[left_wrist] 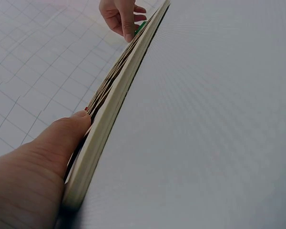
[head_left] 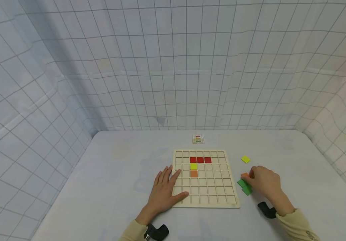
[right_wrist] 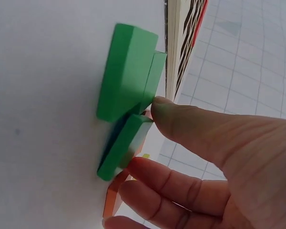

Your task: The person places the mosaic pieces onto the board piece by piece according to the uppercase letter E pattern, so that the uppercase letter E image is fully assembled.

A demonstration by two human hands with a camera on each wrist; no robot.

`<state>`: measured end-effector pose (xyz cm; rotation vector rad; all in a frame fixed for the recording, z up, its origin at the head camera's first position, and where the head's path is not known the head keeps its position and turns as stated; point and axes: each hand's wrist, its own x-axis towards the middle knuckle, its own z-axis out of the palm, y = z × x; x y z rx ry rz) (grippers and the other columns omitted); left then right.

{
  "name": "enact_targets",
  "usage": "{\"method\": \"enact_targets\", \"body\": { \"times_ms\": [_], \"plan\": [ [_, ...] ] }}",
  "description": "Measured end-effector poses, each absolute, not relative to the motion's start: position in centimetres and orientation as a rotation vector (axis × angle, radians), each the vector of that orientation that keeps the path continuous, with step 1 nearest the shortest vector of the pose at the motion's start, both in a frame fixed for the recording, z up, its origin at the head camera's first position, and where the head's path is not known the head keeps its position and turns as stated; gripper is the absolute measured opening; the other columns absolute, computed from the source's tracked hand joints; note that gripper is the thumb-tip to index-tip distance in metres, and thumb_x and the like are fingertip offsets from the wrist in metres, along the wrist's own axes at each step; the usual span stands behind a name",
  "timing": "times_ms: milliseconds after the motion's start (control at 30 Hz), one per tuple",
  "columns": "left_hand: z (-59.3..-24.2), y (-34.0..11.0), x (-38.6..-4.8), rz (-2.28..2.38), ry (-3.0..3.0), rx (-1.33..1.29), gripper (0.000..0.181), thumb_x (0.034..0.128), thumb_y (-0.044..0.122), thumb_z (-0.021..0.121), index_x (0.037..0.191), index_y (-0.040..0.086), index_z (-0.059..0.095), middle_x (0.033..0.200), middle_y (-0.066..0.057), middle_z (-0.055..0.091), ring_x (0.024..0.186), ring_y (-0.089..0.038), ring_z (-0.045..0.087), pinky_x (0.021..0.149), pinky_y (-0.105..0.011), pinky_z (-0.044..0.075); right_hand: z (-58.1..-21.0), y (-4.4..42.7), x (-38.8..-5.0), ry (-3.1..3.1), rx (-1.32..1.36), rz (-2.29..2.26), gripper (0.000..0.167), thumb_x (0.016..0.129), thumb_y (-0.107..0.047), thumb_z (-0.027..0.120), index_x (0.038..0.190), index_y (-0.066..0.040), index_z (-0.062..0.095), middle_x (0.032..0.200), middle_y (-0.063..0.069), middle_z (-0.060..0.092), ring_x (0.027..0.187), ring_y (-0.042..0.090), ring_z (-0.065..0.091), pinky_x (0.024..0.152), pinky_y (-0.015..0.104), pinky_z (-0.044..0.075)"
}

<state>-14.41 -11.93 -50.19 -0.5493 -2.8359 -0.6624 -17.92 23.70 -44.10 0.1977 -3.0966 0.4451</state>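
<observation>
I see the board (head_left: 212, 190) lying flat on the bench (head_left: 115, 187). The L hand (head_left: 163, 195) rests on the board's left edge; its fingers are straight and spread, w/ the thumb over the cells nr the near left corner. The R hand (head_left: 264, 180) is just beyond the board's right edge, its fingers bent. In R wrist view, thumb and forefinger are at two sides of a green tile (right_wrist: 126, 148); if they really pinch it, I cannot tell. Other green pieces (right_wrist: 121, 71) are just beside it, and a loose orange tile (head_left: 245, 174) is also at these fingertips. A loose yellow tile (head_left: 245, 159) lies apart, nr the board's far right corner. On the board, 3 red tiles (head_left: 200, 160) make one row, the 2nd from the far edge. From the leftmost red, toward the near edge, come a 2nd yellow tile (head_left: 193, 166), then a 2nd orange tile (head_left: 193, 173). A small card (head_left: 198, 139) lies btwn the board's far edge and the bench's far edge.
</observation>
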Motion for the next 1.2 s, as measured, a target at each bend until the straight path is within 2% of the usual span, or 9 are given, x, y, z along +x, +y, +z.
{"method": "enact_targets", "body": {
  "times_ms": [267,600,1200],
  "plan": [
    [-50.2,-11.9,-14.4,-0.658,-2.844,-0.546,0.084,0.0843,0.068,0.051,0.149,0.016,0.034,0.153,-0.015,0.022,0.142,-0.029,0.013,0.111,-0.047,0.007,-44.4,23.5,-18.2,-3.058,0.296,0.537,0.029,0.086,-0.033,0.07,0.075,-0.007,0.064,0.067,-0.003,0.053,0.056,0.013,0.048,0.046,0.03,0.04],
    [-50.2,-11.9,-14.4,-0.655,-2.849,-0.538,0.084,0.084,0.068,0.052,0.148,0.017,0.035,0.154,-0.015,0.022,0.142,-0.028,0.012,0.111,-0.046,0.006,-44.5,23.4,-18.6,-3.083,0.29,0.62,0.029,0.085,-0.035,0.071,0.083,-0.006,0.066,0.075,-0.003,0.058,0.063,0.013,0.052,0.052,0.031,0.043],
    [-50.3,-12.0,-14.5,-0.647,-2.851,-0.543,0.085,0.0843,0.07,0.049,0.149,0.017,0.034,0.154,-0.014,0.022,0.142,-0.028,0.012,0.111,-0.046,0.006,-44.7,22.5,-19.3,-3.056,0.289,0.748,0.023,0.08,-0.021,0.076,0.086,-0.007,0.058,0.073,0.0,0.055,0.06,0.015,0.049,0.051,0.03,0.039]
  ]
}}
